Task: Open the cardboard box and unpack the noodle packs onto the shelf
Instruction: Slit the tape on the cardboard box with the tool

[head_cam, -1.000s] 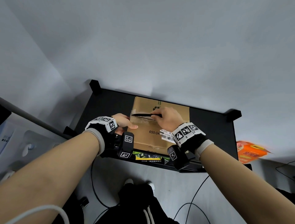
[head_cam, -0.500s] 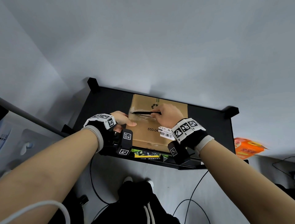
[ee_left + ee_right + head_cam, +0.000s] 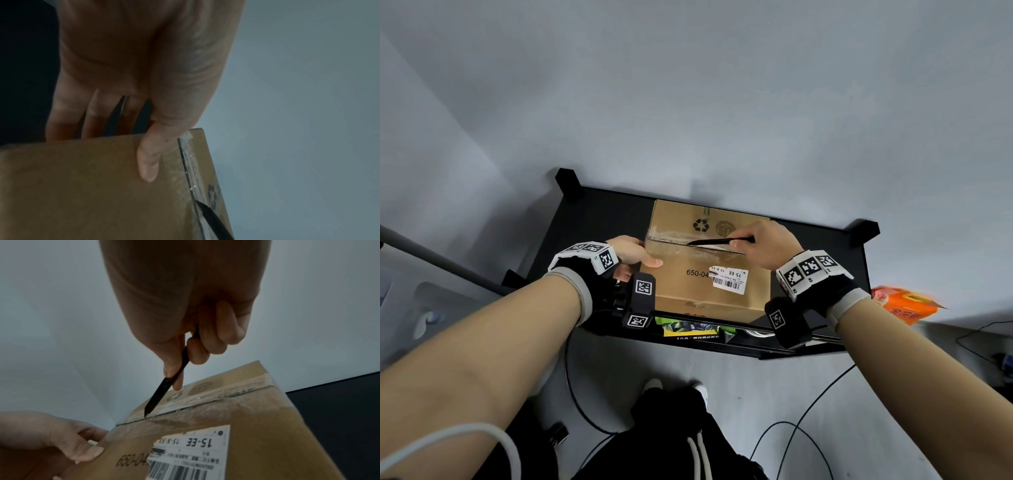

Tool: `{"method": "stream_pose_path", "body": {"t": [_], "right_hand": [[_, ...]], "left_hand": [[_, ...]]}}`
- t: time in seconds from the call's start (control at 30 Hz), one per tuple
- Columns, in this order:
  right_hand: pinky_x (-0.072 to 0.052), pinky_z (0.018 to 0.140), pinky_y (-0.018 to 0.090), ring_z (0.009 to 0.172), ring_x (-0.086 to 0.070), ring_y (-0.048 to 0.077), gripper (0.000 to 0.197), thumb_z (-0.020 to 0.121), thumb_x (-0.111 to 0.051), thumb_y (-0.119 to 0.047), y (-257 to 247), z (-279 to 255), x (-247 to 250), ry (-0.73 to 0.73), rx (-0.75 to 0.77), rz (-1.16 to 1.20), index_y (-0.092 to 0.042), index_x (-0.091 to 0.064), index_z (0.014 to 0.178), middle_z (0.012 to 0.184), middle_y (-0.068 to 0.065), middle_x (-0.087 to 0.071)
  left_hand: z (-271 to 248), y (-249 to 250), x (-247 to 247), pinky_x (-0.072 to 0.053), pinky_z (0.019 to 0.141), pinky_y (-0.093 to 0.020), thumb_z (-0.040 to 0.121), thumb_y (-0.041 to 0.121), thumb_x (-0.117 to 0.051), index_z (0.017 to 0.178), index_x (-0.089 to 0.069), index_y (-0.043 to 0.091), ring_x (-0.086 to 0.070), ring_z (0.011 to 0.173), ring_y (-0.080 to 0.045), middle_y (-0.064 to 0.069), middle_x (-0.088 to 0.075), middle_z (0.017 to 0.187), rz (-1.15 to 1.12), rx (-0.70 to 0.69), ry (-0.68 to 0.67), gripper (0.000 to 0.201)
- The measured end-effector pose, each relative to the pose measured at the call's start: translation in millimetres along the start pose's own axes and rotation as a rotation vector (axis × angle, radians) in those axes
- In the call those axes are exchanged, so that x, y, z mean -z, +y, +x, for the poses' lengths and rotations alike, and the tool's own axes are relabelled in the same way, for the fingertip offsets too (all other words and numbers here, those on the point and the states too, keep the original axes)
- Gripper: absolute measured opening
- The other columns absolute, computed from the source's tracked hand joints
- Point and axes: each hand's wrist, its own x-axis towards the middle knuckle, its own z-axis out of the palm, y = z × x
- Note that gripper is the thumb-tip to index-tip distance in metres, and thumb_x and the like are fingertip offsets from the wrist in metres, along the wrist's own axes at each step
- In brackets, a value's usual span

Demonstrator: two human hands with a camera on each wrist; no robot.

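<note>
A taped cardboard box (image 3: 688,291) with a white barcode label (image 3: 727,279) lies on top of the black shelf (image 3: 599,219). My left hand (image 3: 631,251) grips the box's left edge, thumb (image 3: 149,159) flat on top and fingers down the side. My right hand (image 3: 767,245) grips a thin black knife (image 3: 717,241). Its tip (image 3: 147,414) sits in the clear tape seam (image 3: 205,404) running across the lid. Left of the tip the seam shows as a dark slit (image 3: 186,162). The box's flaps lie flat, so its contents are hidden.
Green noodle packs (image 3: 688,327) lie on the shelf level below the box. An orange pack (image 3: 904,303) lies on the floor to the right. Black cables (image 3: 801,421) trail over the floor by my feet. A grey wall stands close behind the shelf.
The knife has travelled right along the seam, away from the box's left edge, with my right hand. My left hand has kept its grip on the left edge.
</note>
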Motion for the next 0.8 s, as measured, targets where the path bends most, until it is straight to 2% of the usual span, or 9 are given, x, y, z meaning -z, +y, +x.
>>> {"method": "stream_pose_path", "body": {"t": [0.1,0.2,0.33,0.47,0.5,0.63,0.8], "right_hand": [[-0.038,0.066,0.024,0.073,-0.054,0.016,0.024,0.09,-0.051,-0.033,3,-3,0,0.012,-0.008,0.003,-0.034,-0.072,0.101,0.062,-0.013,-0.053],[-0.037,0.062,0.024,0.069,-0.052,0.014,0.025,0.091,-0.05,-0.031,-5,-2,-2,0.022,0.026,0.015,-0.032,-0.072,0.103,0.061,-0.013,-0.053],[-0.036,0.065,0.024,0.074,-0.051,0.014,0.026,0.091,-0.05,-0.03,-23,3,-7,0.052,0.084,-0.026,-0.033,-0.07,0.108,0.072,-0.012,-0.055],[-0.04,0.067,0.026,0.077,-0.052,0.016,0.025,0.091,-0.05,-0.03,-23,3,-4,0.034,0.075,-0.07,-0.032,-0.071,0.104,0.073,-0.01,-0.055],[-0.042,0.068,0.027,0.078,-0.054,0.017,0.025,0.091,-0.05,-0.03,-19,1,-2,0.026,0.064,-0.073,-0.032,-0.071,0.104,0.075,-0.008,-0.058],[-0.044,0.07,0.026,0.079,-0.057,0.017,0.026,0.089,-0.05,-0.031,5,-8,8,0.024,0.022,-0.076,-0.037,-0.07,0.105,0.074,-0.01,-0.06],[-0.05,0.079,0.031,0.092,-0.062,0.021,0.026,0.089,-0.05,-0.033,32,-19,18,0.001,-0.032,-0.123,-0.039,-0.069,0.106,0.091,-0.005,-0.07]], "left_hand": [[2,0,0,-0.051,0.096,-0.048,0.073,0.016,-0.077,0.118,-0.056,0.009,-0.064,0.106,-0.03,-0.011,-0.065,0.118,0.019,-0.013,0.018,0.051],[2,0,-2,-0.053,0.09,-0.042,0.072,0.02,-0.078,0.113,-0.058,0.007,-0.06,0.095,-0.026,-0.009,-0.062,0.106,0.036,-0.016,0.017,0.047],[2,-3,-7,-0.051,0.094,-0.05,0.068,0.02,-0.081,0.111,-0.057,0.01,-0.064,0.107,-0.034,-0.014,-0.066,0.116,0.004,-0.012,0.043,0.05],[13,-9,-6,-0.053,0.089,-0.052,0.052,0.025,-0.087,0.129,-0.047,0.012,-0.066,0.102,-0.034,-0.013,-0.064,0.118,-0.031,-0.008,0.048,0.088],[15,-10,-5,-0.053,0.089,-0.052,0.051,0.025,-0.086,0.131,-0.046,0.012,-0.067,0.101,-0.033,-0.013,-0.065,0.117,-0.039,-0.013,0.051,0.09],[10,-6,-5,-0.053,0.089,-0.053,0.061,0.021,-0.085,0.134,-0.042,0.011,-0.066,0.103,-0.034,-0.014,-0.064,0.117,-0.036,-0.018,0.053,0.085],[10,-4,-6,-0.051,0.093,-0.051,0.066,0.02,-0.082,0.123,-0.051,0.01,-0.065,0.104,-0.032,-0.012,-0.066,0.116,-0.001,0.002,0.044,0.065]]}}
